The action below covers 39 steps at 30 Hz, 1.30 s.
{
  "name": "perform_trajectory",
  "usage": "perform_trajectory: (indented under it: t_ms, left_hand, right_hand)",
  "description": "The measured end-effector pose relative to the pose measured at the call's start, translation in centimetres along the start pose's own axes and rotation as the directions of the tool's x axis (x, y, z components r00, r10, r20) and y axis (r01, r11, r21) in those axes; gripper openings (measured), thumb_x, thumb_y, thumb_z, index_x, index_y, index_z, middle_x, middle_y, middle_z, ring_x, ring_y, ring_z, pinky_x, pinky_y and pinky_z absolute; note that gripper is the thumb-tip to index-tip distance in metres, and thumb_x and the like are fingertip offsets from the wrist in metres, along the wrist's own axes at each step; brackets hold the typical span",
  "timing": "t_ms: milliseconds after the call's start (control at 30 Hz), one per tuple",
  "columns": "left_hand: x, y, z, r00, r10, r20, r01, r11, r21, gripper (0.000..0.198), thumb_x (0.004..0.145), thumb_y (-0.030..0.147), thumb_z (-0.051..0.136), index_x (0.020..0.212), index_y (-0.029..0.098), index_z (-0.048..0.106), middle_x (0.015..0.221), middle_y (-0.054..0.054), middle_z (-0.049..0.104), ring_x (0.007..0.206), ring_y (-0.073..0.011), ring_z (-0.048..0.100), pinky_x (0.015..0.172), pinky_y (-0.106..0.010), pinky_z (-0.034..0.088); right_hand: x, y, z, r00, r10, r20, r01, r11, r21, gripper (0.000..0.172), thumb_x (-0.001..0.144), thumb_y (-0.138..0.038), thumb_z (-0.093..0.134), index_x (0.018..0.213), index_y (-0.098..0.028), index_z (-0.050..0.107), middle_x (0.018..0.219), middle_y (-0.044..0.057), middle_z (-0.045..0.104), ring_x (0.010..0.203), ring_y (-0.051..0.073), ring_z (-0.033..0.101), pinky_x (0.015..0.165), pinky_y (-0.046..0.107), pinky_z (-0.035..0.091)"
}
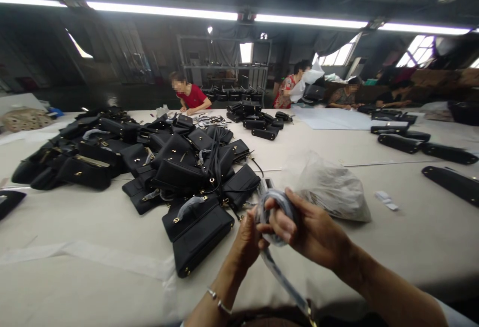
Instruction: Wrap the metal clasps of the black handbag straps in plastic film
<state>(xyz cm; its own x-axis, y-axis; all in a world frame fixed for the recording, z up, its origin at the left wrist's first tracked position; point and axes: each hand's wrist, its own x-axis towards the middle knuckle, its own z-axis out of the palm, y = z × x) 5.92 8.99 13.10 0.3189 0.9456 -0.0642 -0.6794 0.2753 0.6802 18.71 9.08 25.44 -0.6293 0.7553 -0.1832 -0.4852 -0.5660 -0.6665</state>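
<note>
A plastic-wrapped bag strap, wound into a coil, is held between both hands above the table. My left hand grips the coil's left side, with some fingers hidden behind it. My right hand is closed around the right side, its fingers reaching into the loop. The strap's loose end hangs down toward me and carries a gold-coloured metal clasp. Just left of my hands lies a black handbag with a wrapped handle.
A large heap of black handbags covers the left of the pale table. A translucent plastic bag stands beyond my right hand, near a small white strip. More black bags lie far right. Several co-workers sit or stand across the table.
</note>
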Motion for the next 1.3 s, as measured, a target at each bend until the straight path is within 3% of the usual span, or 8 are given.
perform_trajectory:
  t_ms: [167, 267, 367, 467, 567, 867, 1100, 1300]
  left_hand:
    - [-0.9, -1.9, 2.1, 0.997, 0.042, -0.069, -0.035, 0.994, 0.099, 0.04, 0.079, 0.05, 0.074, 0.093, 0.021, 0.049, 0.074, 0.007, 0.057, 0.039, -0.0002, 0.029, 0.038, -0.018, 0.017]
    - [-1.8, -1.8, 2.8, 1.0, -0.016, 0.018, 0.011, 0.974, 0.227, 0.031, 0.09, 0.046, 0.06, 0.104, 0.018, 0.053, 0.079, 0.003, 0.059, 0.045, -0.0023, 0.039, 0.042, -0.018, 0.026]
    - [-2.8, -0.5, 2.9, 0.987, -0.127, 0.096, 0.083, 0.924, 0.374, 0.029, 0.091, 0.044, 0.057, 0.098, 0.015, 0.057, 0.066, 0.003, 0.057, 0.049, -0.006, 0.045, 0.049, -0.019, 0.035]
    - [-3.8, 1.4, 2.3, 0.95, -0.286, 0.126, 0.209, 0.881, 0.425, 0.03, 0.09, 0.045, 0.056, 0.096, 0.015, 0.059, 0.061, 0.004, 0.054, 0.047, -0.0062, 0.043, 0.042, -0.019, 0.023]
    - [-4.0, 3.0, 1.0, 0.929, -0.346, 0.134, 0.247, 0.845, 0.474, 0.038, 0.089, 0.051, 0.056, 0.098, 0.015, 0.059, 0.06, 0.005, 0.052, 0.046, -0.0061, 0.041, 0.041, -0.02, 0.019]
    - [-3.0, 4.0, -0.1, 0.988, -0.149, -0.031, 0.139, 0.806, 0.575, 0.041, 0.078, 0.052, 0.071, 0.094, 0.021, 0.049, 0.065, 0.008, 0.046, 0.055, -0.0076, 0.034, 0.052, -0.021, 0.028]
    - [-3.6, 2.7, -0.9, 0.966, 0.076, 0.245, -0.257, 0.308, 0.916, 0.011, 0.092, 0.026, 0.056, 0.086, 0.02, 0.063, 0.089, -0.003, 0.06, 0.082, -0.0161, 0.054, 0.077, -0.029, 0.039]
    - [-3.1, 1.9, -1.2, 0.962, -0.223, 0.158, 0.109, 0.842, 0.528, 0.034, 0.07, 0.038, 0.083, 0.069, 0.015, 0.058, 0.101, -0.006, 0.059, 0.089, -0.0173, 0.056, 0.074, -0.027, 0.041]
  right_hand:
    - [0.5, -1.4, -0.2, 0.925, -0.38, -0.03, 0.364, 0.904, -0.223, 0.044, 0.102, -0.046, 0.036, 0.116, -0.015, 0.063, 0.072, 0.0, 0.061, 0.076, 0.014, 0.059, 0.098, 0.033, 0.049]
    - [0.5, -0.9, -1.8, 0.893, -0.448, 0.03, 0.379, 0.717, -0.586, 0.041, 0.101, -0.048, 0.039, 0.13, -0.022, 0.053, 0.09, 0.003, 0.065, 0.083, 0.016, 0.06, 0.069, 0.028, 0.051]
    - [0.5, -0.7, -3.6, 0.857, -0.411, 0.31, 0.404, 0.164, -0.9, 0.037, 0.1, -0.042, 0.044, 0.129, -0.02, 0.052, 0.096, 0.007, 0.066, 0.084, 0.019, 0.06, 0.067, 0.031, 0.047]
    - [0.6, -0.8, -5.1, 0.813, -0.234, 0.533, 0.402, -0.435, -0.805, 0.025, 0.1, -0.031, 0.042, 0.105, -0.015, 0.061, 0.082, 0.009, 0.067, 0.074, 0.02, 0.058, 0.067, 0.034, 0.041]
    - [0.6, -0.6, -6.1, 0.898, -0.045, 0.438, 0.318, -0.621, -0.717, 0.028, 0.1, -0.031, 0.04, 0.087, -0.016, 0.06, 0.072, 0.007, 0.064, 0.064, 0.019, 0.053, 0.06, 0.034, 0.032]
    - [0.1, 0.5, -6.6, 0.983, 0.078, 0.166, 0.184, -0.432, -0.883, 0.039, 0.1, -0.051, 0.036, 0.088, -0.019, 0.055, 0.081, 0.005, 0.062, 0.071, 0.019, 0.052, 0.065, 0.033, 0.031]
    - [-1.1, 0.8, -7.5, 0.966, 0.255, -0.039, -0.029, -0.043, -0.999, 0.037, 0.096, -0.045, 0.043, 0.077, -0.018, 0.059, 0.062, -0.001, 0.055, 0.057, 0.013, 0.047, 0.056, 0.027, 0.033]
    - [-2.2, 3.2, -9.0, 0.89, 0.454, -0.025, -0.315, 0.575, -0.755, 0.071, 0.087, -0.075, 0.04, 0.078, -0.011, 0.069, 0.041, -0.003, 0.048, 0.035, 0.009, 0.043, 0.039, 0.02, 0.03]
